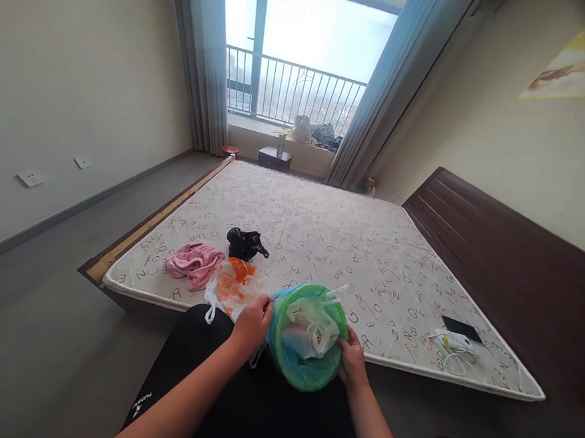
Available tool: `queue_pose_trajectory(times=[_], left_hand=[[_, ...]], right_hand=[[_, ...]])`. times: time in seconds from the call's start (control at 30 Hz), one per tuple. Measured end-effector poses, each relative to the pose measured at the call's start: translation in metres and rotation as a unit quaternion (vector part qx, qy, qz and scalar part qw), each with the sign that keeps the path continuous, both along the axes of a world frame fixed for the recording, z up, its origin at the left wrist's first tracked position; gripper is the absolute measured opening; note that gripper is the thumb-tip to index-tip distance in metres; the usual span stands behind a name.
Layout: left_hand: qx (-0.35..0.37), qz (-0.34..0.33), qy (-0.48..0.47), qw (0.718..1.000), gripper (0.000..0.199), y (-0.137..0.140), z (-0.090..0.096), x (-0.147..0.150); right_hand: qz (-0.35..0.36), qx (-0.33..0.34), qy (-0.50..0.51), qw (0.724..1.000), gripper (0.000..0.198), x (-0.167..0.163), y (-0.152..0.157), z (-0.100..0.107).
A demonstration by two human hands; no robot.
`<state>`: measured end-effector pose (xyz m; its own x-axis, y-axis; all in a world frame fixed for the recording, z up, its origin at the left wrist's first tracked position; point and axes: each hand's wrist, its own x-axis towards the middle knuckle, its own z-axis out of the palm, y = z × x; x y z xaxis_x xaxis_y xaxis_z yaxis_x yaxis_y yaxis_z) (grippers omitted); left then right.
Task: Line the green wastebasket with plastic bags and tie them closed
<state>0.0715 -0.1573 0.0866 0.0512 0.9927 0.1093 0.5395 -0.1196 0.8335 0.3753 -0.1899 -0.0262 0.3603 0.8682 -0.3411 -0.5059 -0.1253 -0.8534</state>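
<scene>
Against my lap rests a round trash bin with a green rim, its mouth tilted up toward me. A thin blue bin liner shows inside it and along its outer left side. Crumpled in its mouth is a whitish plastic bag. My left hand is closed at the bin's left side, fingertips pinching the liner's edge beside a small red strip. On the right, my right hand grips the rim, thumb near the whitish bag; some of its fingers are hidden behind the bin.
On the mattress lie a white plastic bag with orange print, a black plastic bag and a pink cloth. A dark flat device and a white item with a cable lie at right. A headboard stands beyond.
</scene>
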Motion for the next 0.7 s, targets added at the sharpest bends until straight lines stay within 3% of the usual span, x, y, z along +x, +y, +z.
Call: queue_pose_trajectory(times=[0.1, 0.2, 0.27, 0.37, 0.5, 0.6, 0.7], left_hand=[[0.065, -0.032, 0.012, 0.997, 0.023, -0.012, 0.019, 0.014], [0.037, -0.093, -0.017, 0.995, 0.021, -0.026, 0.027, 0.035], [0.009, -0.118, -0.021, 0.993, 0.021, -0.034, 0.025, 0.05], [0.021, -0.165, 0.026, 0.986, 0.019, -0.046, 0.016, 0.068], [0.062, -0.312, 0.107, 0.942, 0.011, -0.064, 0.009, 0.082], [0.073, -0.394, 0.07, 0.913, 0.01, -0.073, 0.018, 0.082], [0.061, -0.371, -0.051, 0.925, 0.016, -0.07, 0.038, 0.069]], right_hand=[[-0.034, 0.018, -0.035, 0.999, 0.066, -0.009, 0.004, 0.003], [-0.028, 0.023, -0.063, 0.997, 0.065, -0.023, 0.01, 0.012], [-0.016, 0.024, -0.089, 0.996, 0.062, -0.034, 0.012, 0.021], [-0.001, 0.031, -0.205, 0.978, 0.055, -0.049, 0.01, 0.032], [-0.009, 0.018, -0.359, 0.933, 0.051, -0.061, 0.005, 0.037], [-0.054, -0.015, -0.351, 0.935, 0.055, -0.056, 0.008, 0.029], [-0.079, -0.034, -0.277, 0.957, 0.057, -0.041, 0.019, 0.017]])
